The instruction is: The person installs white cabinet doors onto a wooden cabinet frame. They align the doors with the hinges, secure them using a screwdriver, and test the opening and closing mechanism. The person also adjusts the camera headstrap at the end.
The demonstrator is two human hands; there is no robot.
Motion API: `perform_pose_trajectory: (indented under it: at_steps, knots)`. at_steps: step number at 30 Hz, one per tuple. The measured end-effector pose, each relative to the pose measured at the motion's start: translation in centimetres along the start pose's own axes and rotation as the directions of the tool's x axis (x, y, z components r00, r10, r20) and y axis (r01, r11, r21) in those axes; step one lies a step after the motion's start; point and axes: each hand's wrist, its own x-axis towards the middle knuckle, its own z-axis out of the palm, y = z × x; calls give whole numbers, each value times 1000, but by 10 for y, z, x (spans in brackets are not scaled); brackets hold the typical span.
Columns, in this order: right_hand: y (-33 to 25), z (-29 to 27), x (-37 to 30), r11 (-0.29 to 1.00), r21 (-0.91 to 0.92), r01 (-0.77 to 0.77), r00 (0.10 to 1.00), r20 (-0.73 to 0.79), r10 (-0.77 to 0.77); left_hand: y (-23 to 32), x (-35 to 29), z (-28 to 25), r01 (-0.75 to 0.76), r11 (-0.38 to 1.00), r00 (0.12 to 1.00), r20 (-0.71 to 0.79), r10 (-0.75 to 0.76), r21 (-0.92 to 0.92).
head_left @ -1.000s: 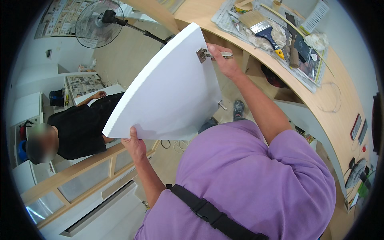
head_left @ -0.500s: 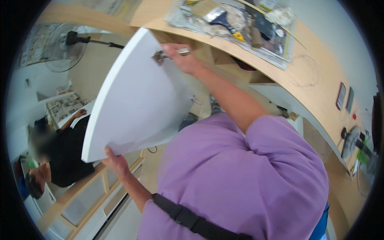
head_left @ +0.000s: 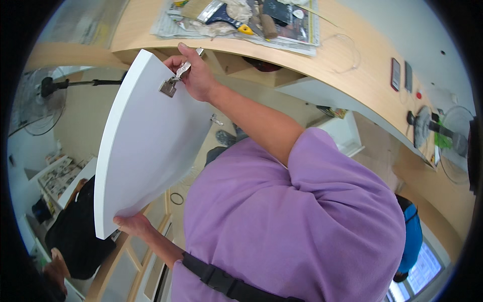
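A white cabinet door (head_left: 146,146) is held up on edge in front of me, left of my body. My left hand (head_left: 133,224) grips its lower edge, the thumb on the broad face and the fingers hidden behind. At the upper edge my right hand (head_left: 197,75) is closed around a metal hinge (head_left: 173,81), whose cup is fixed to the door face. Its arm sticks out past the edge between my fingers. A second hinge (head_left: 216,120) shows farther along the same edge, near my feet.
A curved wooden counter (head_left: 332,70) runs across the top and right. It bears newspaper (head_left: 297,46), a paintbrush (head_left: 216,15) and phones (head_left: 395,74). Fans (head_left: 46,86) stand at both sides. At lower left a person in black (head_left: 83,231) is beside a wooden frame (head_left: 132,251).
The door and both my hands have shifted left in the view, with the left hand lower. My right hand has turned around the hinge, thumb now upward. The counter has also shifted left in view.
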Motion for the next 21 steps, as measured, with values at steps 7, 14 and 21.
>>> perform_pose_trajectory:
  at_steps: [7,14,21]
  knots:
    - [17,-26,-26,996,-83,-29,991,-132,17,-99,2,-27,147,977,986,98,-133,-155]
    - [73,-78,-25,983,-67,-173,961,-231,153,-191,-45,-50,245,959,968,93,-233,-141]
    - [163,-169,10,969,-100,-227,974,-46,224,-326,-103,-56,188,975,979,-55,-196,-120]
